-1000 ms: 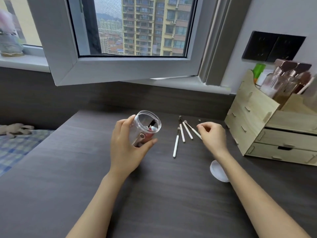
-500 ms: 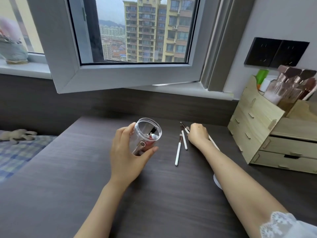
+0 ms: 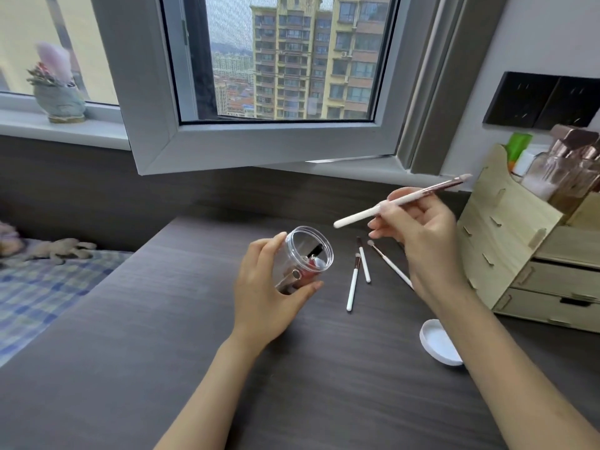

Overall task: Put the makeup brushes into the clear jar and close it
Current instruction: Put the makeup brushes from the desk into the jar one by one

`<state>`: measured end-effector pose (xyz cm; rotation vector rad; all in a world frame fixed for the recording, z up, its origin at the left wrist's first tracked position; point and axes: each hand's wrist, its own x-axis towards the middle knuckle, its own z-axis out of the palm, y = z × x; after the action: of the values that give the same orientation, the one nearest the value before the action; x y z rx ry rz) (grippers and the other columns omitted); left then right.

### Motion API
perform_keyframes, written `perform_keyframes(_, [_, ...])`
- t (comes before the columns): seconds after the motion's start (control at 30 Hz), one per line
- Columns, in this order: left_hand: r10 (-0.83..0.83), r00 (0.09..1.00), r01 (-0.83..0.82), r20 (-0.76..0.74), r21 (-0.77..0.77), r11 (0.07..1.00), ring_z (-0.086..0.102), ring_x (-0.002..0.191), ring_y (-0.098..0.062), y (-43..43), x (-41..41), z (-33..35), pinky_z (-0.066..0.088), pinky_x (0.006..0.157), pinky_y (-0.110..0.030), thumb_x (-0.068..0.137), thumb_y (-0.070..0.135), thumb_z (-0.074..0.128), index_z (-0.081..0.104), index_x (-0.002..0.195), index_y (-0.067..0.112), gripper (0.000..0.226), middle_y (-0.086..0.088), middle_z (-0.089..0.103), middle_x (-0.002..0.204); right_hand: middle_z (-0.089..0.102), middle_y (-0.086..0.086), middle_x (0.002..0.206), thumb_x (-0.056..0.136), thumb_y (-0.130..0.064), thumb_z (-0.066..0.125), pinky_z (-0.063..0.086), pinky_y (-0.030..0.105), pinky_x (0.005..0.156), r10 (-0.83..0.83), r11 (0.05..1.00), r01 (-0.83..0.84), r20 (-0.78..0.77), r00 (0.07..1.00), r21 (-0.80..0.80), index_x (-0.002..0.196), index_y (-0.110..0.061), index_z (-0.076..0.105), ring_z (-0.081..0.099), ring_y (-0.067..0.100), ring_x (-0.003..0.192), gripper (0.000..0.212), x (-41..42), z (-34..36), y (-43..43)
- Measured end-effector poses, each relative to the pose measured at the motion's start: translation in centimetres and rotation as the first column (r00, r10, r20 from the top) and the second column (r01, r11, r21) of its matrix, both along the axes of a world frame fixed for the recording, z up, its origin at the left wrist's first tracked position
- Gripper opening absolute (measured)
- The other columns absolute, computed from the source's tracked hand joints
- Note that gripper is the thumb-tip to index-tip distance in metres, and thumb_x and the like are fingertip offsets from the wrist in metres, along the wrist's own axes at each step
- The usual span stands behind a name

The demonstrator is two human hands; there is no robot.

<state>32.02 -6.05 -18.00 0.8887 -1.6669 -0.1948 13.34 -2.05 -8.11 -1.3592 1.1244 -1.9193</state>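
My left hand [image 3: 269, 287] grips the clear jar [image 3: 305, 254], tilted with its open mouth toward the right; a few small items lie inside it. My right hand [image 3: 422, 241] holds a white-handled makeup brush [image 3: 402, 199] in the air, handle end pointing left toward the jar, bristles up and right. Three more white-handled brushes [image 3: 363, 266] lie on the dark desk [image 3: 162, 352] between my hands; the rightmost is partly hidden by my right hand. The jar's white lid [image 3: 438, 342] lies on the desk beside my right forearm.
A wooden drawer organiser [image 3: 519, 254] with bottles stands at the right edge of the desk. An open window sash [image 3: 259, 144] juts out above the desk's back. A bed with a checked cover [image 3: 39, 287] lies to the left.
My right hand has picked one brush up off the desk and raised it, swinging its handle toward the jar. The left hand keeps the jar in the same place.
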Motion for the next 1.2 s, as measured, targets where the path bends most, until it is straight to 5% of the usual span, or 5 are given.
perform_keyframes(0.2, [-0.046,0.995,0.050,0.093,-0.040,0.998,0.051,0.104,-0.010,0.7,-0.4,-0.1,0.041,0.084,-0.016,0.058,0.039,0.083,0.050,0.125,0.013,0.080,0.002,0.053,0.116,0.070,0.007,0.076,0.086,-0.023,0.064,0.050,0.038,0.067,-0.011,0.985,0.099,-0.527,0.850,0.140,0.084,-0.014,0.068,0.065,0.023,0.073,0.010,4.1,-1.7,2.0])
perform_keyframes(0.37, [-0.067,0.993,0.069,0.092,-0.015,0.997,0.054,0.103,-0.015,0.8,-0.4,0.1,0.046,0.082,-0.026,0.061,0.043,0.077,0.052,0.125,0.011,0.076,0.001,0.054,0.115,0.067,0.003,0.082,0.094,-0.030,0.049,0.035,0.015,0.080,-0.101,0.988,0.154,-0.784,0.613,-0.007,0.078,-0.003,0.073,0.053,0.016,0.086,0.040,4.8,-3.5,2.2])
perform_keyframes(0.6, [-0.032,0.999,0.032,0.001,-0.004,0.999,0.047,0.101,-0.003,0.2,0.0,0.0,0.034,0.086,-0.004,0.055,0.030,0.089,0.054,0.123,0.009,0.079,0.004,0.049,0.113,0.070,-0.009,0.072,0.097,-0.023,0.046,0.045,0.007,0.063,-0.059,0.978,0.107,-0.251,0.966,0.179,0.076,-0.021,0.071,0.062,-0.008,0.068,0.033,1.6,-4.5,0.1])
perform_keyframes(0.77, [-0.017,0.996,0.018,-0.086,0.014,1.000,0.047,0.096,-0.003,-0.3,0.2,-0.1,0.033,0.081,0.001,0.054,0.021,0.090,0.055,0.119,0.007,0.075,-0.001,0.052,0.108,0.073,0.020,0.086,0.090,-0.016,0.053,0.046,0.029,0.070,-0.254,0.730,0.578,-0.640,0.725,0.365,0.079,0.003,0.070,0.067,0.030,0.084,0.027,-3.6,-7.2,-5.8])
perform_keyframes(1.2, [-0.017,0.992,0.023,-0.124,0.047,0.999,0.050,0.098,-0.003,-0.6,0.3,-0.2,0.038,0.085,-0.007,0.059,0.043,0.078,0.051,0.120,0.018,0.072,0.008,0.049,0.109,0.065,0.016,0.117,0.088,-0.030,0.059,0.046,0.031,0.078,0.064,0.453,0.744,-0.851,0.522,0.491,0.105,-0.003,0.066,0.060,0.035,0.111,0.032,-4.2,-8.5,-12.8])
